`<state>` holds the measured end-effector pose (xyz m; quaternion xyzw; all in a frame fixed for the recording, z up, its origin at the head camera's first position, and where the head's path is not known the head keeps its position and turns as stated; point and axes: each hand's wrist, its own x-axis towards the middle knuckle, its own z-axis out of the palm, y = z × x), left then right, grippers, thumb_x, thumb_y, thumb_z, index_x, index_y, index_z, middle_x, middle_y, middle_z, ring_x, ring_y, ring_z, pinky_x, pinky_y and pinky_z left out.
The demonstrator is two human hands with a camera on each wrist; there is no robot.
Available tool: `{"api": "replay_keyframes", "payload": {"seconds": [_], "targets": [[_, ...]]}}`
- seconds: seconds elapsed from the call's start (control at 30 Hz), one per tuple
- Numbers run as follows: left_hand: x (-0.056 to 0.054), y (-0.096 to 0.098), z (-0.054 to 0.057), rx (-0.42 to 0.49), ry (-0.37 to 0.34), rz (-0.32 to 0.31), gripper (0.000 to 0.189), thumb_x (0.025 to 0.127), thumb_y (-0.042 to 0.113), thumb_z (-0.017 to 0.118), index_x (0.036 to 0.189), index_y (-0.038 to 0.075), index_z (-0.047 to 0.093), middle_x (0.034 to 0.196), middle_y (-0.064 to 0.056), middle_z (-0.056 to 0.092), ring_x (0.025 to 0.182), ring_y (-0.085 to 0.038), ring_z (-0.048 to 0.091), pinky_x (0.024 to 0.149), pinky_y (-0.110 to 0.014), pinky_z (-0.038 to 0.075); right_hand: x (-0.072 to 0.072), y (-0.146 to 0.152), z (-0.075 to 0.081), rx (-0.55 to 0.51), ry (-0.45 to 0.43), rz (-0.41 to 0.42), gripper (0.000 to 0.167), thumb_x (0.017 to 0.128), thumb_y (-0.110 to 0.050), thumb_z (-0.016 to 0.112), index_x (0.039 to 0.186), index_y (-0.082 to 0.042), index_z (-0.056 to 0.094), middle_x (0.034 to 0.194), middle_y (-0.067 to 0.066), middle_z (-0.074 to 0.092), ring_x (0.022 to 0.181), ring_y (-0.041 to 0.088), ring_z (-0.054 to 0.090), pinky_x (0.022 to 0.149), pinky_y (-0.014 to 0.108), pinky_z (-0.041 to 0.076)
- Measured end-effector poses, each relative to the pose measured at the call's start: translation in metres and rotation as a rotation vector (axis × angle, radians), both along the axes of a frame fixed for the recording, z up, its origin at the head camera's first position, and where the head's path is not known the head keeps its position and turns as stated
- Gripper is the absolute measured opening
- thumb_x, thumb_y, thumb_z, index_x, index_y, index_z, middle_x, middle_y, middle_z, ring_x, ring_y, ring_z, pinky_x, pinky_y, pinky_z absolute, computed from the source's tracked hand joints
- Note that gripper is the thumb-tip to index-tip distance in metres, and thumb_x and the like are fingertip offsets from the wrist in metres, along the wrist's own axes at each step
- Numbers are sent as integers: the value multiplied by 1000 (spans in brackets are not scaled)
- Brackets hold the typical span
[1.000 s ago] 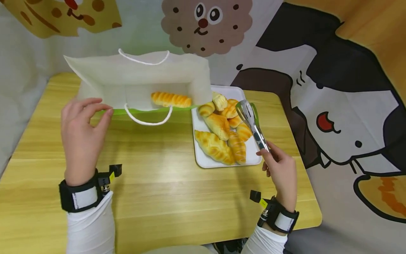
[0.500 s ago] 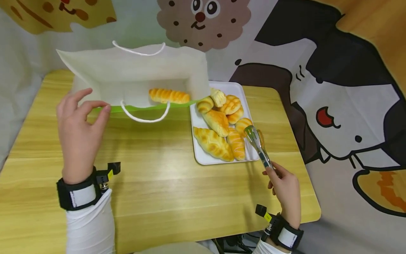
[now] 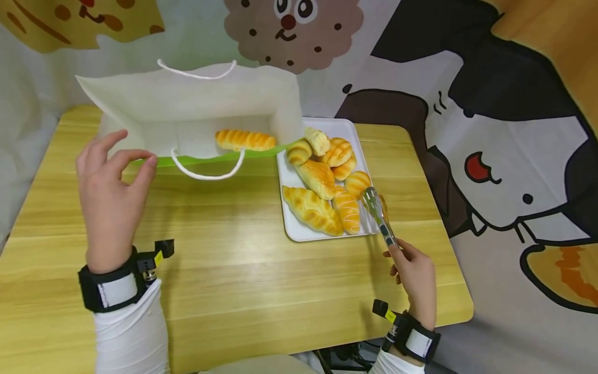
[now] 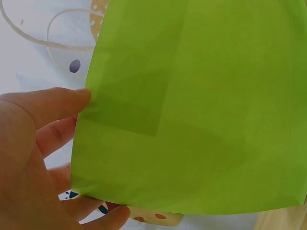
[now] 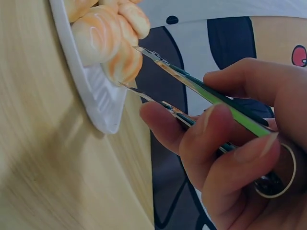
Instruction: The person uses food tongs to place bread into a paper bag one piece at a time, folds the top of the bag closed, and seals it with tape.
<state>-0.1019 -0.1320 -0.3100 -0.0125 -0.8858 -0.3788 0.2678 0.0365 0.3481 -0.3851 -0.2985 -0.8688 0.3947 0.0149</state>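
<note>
A paper bag (image 3: 196,93), white inside and green outside, lies tilted with its mouth toward me. My left hand (image 3: 112,197) pinches its front left edge between thumb and fingers; the left wrist view shows the thumb on the green face (image 4: 201,110). One ridged bread roll (image 3: 245,140) is inside. My right hand (image 3: 413,275) grips metal food tongs (image 3: 380,215), whose parted tips hold nothing and stand close to a round bun (image 3: 357,183). Several breads, including a long braided loaf (image 3: 313,210) and an iced roll (image 3: 347,210), fill a white tray (image 3: 299,234).
The wooden table (image 3: 233,291) carries the bag and the tray. White cord handles (image 3: 210,175) loop from the bag's rims. Behind stands a cloth (image 3: 504,156) printed with cartoon figures.
My right hand has drawn the tongs back toward me, from above the tray's right side to its near right corner. My left hand keeps the bag edge; its index finger is raised slightly.
</note>
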Motion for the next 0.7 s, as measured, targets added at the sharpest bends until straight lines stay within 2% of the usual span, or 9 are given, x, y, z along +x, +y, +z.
{"api": "replay_keyframes", "payload": {"seconds": [0.13,0.37,0.53,0.7], "targets": [[-1,0,0,0,-9,-1,27,84,24,62,91,-2,67,131,1,46,124,-16,27,102,-37,18,1,0,-1,-9,-22,17,47,85,-49,51,121,-19,55,93,10,65,56,28,55,42,29,44],[-2,-1,-1,19,-11,10,26,83,24,63,90,-1,68,130,4,46,123,-16,29,101,-34,19,10,3,4,12,-33,102,47,86,-50,49,121,-18,55,91,12,65,55,30,54,41,31,44],[-2,-1,-2,21,-6,7,25,83,23,63,90,0,68,129,4,47,122,-16,30,100,-34,20,17,5,5,-54,-64,129,48,86,-50,49,117,-14,56,90,16,64,52,28,53,40,31,43],[-3,-1,-3,19,3,3,26,83,24,63,90,-1,68,129,3,47,121,-16,30,99,-34,20,18,15,-5,-174,-92,163,50,87,-50,48,113,-8,57,88,22,61,46,20,49,37,32,40]]}}
